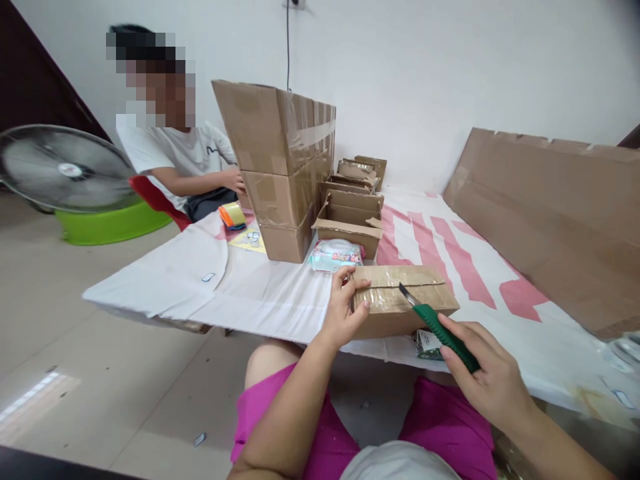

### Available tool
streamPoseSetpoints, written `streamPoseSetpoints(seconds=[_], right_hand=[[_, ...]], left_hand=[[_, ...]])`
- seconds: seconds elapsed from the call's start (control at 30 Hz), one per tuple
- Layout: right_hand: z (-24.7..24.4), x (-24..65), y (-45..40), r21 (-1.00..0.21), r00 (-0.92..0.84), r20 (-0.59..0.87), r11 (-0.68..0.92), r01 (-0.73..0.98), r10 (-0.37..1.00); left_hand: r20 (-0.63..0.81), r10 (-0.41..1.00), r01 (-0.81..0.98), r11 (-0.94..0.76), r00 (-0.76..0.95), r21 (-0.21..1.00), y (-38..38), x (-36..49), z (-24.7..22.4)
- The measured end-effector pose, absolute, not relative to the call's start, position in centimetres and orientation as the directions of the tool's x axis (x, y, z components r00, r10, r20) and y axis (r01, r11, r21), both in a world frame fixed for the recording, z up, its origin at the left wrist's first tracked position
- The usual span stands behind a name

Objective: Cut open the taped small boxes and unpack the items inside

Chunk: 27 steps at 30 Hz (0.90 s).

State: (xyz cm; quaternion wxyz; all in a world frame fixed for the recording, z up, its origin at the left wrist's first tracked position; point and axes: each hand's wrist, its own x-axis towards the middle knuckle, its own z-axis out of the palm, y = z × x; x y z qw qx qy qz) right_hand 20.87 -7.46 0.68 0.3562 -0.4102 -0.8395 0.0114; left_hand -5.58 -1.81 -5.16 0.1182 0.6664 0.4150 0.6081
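Observation:
A small taped cardboard box [390, 323] lies near the front edge of the table, a slit running along the seam of its top. My left hand [343, 310] grips the left end of this box, thumb and fingers pressed on its top and side. In my right hand [493, 373] is a green box cutter [445, 337], its blade out and its tip at the seam. Partly hidden beneath the cutter, a small dark green and white packet [429, 345] sits at the table edge. Behind the box is a light blue wipes pack [336, 255].
Stacked taped cartons [270, 197] rise left of centre, beside a row of opened cartons [349, 230]. A large cardboard sheet [545, 220] leans at the right. Across the table sits a person [175, 160] in a white shirt, near a floor fan [70, 170].

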Motion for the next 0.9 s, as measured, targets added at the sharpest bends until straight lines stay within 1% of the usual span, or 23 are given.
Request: streamPoseSetpoints(seconds=[0.17,0.4,0.73,0.83,0.9], right_hand=[[0.1,20.5,-7.2,-0.356,-0.416,0.508,0.623,0.697,0.755],[0.3,20.5,-7.3,-0.387,-0.413,0.472,0.604,0.697,0.779],[0.4,20.2,-7.3,-0.339,-0.435,0.488,0.623,0.705,0.757],[0.3,20.6,-6.8,-0.305,-0.437,0.524,0.640,0.705,0.731],[0.4,21.3,-6.3,-0.319,-0.411,0.561,0.646,0.694,0.719]], left_hand=[[0.710,0.699,0.423,-0.620,-0.085,0.661,-1.8,-5.5,-5.5],[0.717,0.691,0.422,-0.626,-0.090,0.656,-1.7,-5.5,-5.7],[0.711,0.693,0.410,-0.619,-0.116,0.670,-1.8,-5.3,-5.5],[0.708,0.698,0.409,-0.618,-0.109,0.672,-1.9,-5.4,-5.5],[0.703,0.702,0.407,-0.614,-0.111,0.677,-1.8,-5.4,-5.5]])
